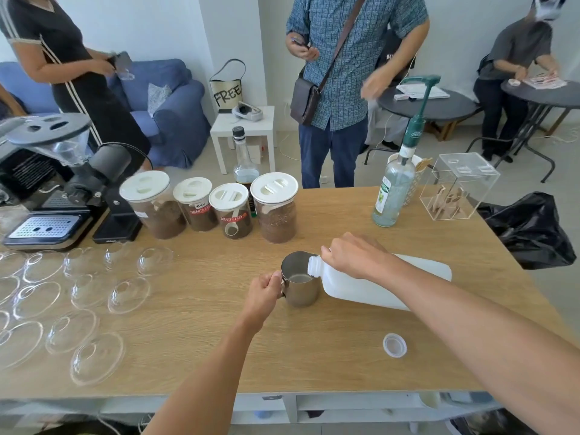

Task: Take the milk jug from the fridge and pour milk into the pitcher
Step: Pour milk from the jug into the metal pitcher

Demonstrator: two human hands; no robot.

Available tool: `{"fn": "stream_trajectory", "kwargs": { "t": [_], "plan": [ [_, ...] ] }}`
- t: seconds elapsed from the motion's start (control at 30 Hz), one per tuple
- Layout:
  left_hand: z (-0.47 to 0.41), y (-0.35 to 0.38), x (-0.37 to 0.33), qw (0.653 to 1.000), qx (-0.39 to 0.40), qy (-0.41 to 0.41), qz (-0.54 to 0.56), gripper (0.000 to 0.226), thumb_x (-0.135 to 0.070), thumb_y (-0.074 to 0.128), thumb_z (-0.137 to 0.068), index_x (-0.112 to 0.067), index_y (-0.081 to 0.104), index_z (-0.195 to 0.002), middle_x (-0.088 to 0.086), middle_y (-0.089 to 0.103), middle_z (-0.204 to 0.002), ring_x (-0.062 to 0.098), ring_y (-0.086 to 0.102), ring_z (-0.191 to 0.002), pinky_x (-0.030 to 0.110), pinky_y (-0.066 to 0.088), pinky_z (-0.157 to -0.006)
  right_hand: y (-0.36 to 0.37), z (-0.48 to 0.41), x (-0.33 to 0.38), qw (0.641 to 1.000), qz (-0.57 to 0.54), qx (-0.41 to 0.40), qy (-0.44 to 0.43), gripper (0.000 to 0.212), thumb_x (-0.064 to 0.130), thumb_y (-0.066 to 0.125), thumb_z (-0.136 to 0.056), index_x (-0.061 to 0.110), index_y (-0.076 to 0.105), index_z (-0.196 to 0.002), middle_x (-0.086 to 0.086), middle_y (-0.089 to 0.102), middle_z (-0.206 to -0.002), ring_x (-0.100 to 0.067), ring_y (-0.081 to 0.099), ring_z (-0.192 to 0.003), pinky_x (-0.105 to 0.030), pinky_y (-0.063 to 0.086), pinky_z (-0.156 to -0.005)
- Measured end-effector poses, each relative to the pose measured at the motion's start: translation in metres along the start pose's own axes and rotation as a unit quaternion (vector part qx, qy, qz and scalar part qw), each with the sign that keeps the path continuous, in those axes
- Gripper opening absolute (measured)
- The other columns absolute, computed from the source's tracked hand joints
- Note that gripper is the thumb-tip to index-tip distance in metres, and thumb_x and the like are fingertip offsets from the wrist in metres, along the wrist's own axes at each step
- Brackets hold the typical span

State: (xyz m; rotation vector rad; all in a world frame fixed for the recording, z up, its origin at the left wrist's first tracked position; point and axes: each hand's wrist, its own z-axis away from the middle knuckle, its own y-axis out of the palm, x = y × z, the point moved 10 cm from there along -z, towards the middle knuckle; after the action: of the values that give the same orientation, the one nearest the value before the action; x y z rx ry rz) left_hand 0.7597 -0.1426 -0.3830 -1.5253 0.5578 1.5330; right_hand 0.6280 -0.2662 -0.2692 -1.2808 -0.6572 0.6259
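Clear glass lids lie at the left of the wooden surface. The left hand has a closed grip on the handle of the steel pitcher, which stands on the surface. The right hand holds the white milk jug tipped sideways, its open mouth over the pitcher's rim. The jug's cap lies near the right arm.
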Motion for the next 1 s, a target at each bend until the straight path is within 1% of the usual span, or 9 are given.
{"fn": "stream_trajectory", "kwargs": {
  "t": [0.1,0.23,0.37,0.5,0.53,0.63,0.83,0.93,1.0],
  "plan": [
    [-0.0002,0.0008,-0.0003,1.000,0.005,0.000,0.001,0.038,-0.015,0.043,-0.100,-0.012,0.036,-0.063,-0.002,0.030,-0.057,0.012,0.026,-0.056,0.027,0.028,-0.056,0.0002,0.0005,-0.0002,1.000,-0.003,0.005,0.008,0.053,0.037,0.026,-0.101,0.011,0.038,-0.056,-0.003,0.043,-0.060,-0.022,0.040,-0.052,-0.031,0.028,-0.049],
    [0.0005,0.0003,-0.0036,1.000,0.002,0.005,-0.004,0.041,-0.013,0.042,-0.100,-0.016,0.034,-0.060,-0.004,0.030,-0.055,0.010,0.026,-0.054,0.020,0.028,-0.052,-0.0013,0.0008,0.0013,1.000,-0.005,0.010,0.012,0.053,0.037,0.026,-0.101,0.011,0.037,-0.056,-0.003,0.042,-0.060,-0.021,0.038,-0.050,-0.031,0.028,-0.049],
    [-0.0004,-0.0010,-0.0006,1.000,0.001,0.000,-0.008,0.041,-0.017,0.043,-0.099,-0.017,0.033,-0.059,-0.005,0.031,-0.054,0.011,0.027,-0.055,0.025,0.028,-0.055,-0.0014,0.0007,0.0004,1.000,-0.008,0.015,0.020,0.052,0.037,0.026,-0.101,0.011,0.036,-0.056,-0.003,0.042,-0.061,-0.020,0.037,-0.051,-0.031,0.028,-0.049],
    [-0.0008,-0.0007,0.0001,1.000,0.001,-0.006,-0.004,0.041,-0.015,0.044,-0.100,-0.016,0.033,-0.060,-0.005,0.031,-0.055,0.011,0.027,-0.055,0.023,0.029,-0.054,-0.0018,-0.0005,0.0006,1.000,-0.004,0.017,0.018,0.053,0.037,0.026,-0.101,0.010,0.039,-0.057,-0.004,0.045,-0.062,-0.020,0.039,-0.051,-0.031,0.031,-0.050],
    [-0.0007,0.0000,-0.0007,1.000,0.003,-0.004,-0.003,0.041,-0.015,0.043,-0.100,-0.015,0.033,-0.060,-0.004,0.031,-0.055,0.011,0.027,-0.054,0.022,0.030,-0.054,-0.0022,-0.0008,0.0006,1.000,-0.002,0.015,0.018,0.053,0.037,0.026,-0.101,0.010,0.039,-0.057,-0.004,0.045,-0.063,-0.020,0.040,-0.051,-0.031,0.031,-0.050],
    [-0.0005,0.0001,-0.0009,1.000,0.002,-0.004,0.004,0.041,-0.012,0.042,-0.102,-0.013,0.034,-0.062,-0.002,0.030,-0.055,0.010,0.026,-0.053,0.013,0.034,-0.051,-0.0030,-0.0016,0.0003,1.000,0.003,0.011,0.016,0.053,0.037,0.026,-0.101,0.009,0.041,-0.058,-0.004,0.047,-0.064,-0.021,0.041,-0.052,-0.031,0.031,-0.050],
    [-0.0008,0.0008,-0.0018,1.000,0.004,-0.005,0.012,0.038,-0.011,0.041,-0.102,-0.012,0.036,-0.064,0.001,0.029,-0.058,0.010,0.026,-0.054,0.009,0.036,-0.051,-0.0025,-0.0029,-0.0002,1.000,0.004,0.013,0.015,0.054,0.037,0.026,-0.101,0.010,0.040,-0.057,-0.004,0.046,-0.064,-0.021,0.040,-0.051,-0.031,0.030,-0.050],
    [-0.0011,0.0011,-0.0021,1.000,0.009,-0.003,0.006,0.041,-0.012,0.041,-0.102,-0.014,0.034,-0.062,-0.002,0.030,-0.056,0.011,0.026,-0.054,0.011,0.035,-0.051,-0.0031,-0.0031,-0.0005,1.000,0.005,0.012,0.017,0.054,0.037,0.026,-0.102,0.009,0.040,-0.058,-0.004,0.046,-0.064,-0.021,0.040,-0.051,-0.030,0.028,-0.049],
    [-0.0015,0.0012,-0.0010,1.000,0.012,-0.003,-0.002,0.040,-0.015,0.041,-0.102,-0.011,0.036,-0.063,0.001,0.030,-0.058,0.012,0.026,-0.055,0.015,0.030,-0.051,-0.0044,-0.0027,-0.0002,1.000,0.011,0.008,0.015,0.054,0.036,0.027,-0.102,0.009,0.041,-0.057,-0.005,0.047,-0.063,-0.020,0.040,-0.051,-0.030,0.027,-0.048]
  ]
}}
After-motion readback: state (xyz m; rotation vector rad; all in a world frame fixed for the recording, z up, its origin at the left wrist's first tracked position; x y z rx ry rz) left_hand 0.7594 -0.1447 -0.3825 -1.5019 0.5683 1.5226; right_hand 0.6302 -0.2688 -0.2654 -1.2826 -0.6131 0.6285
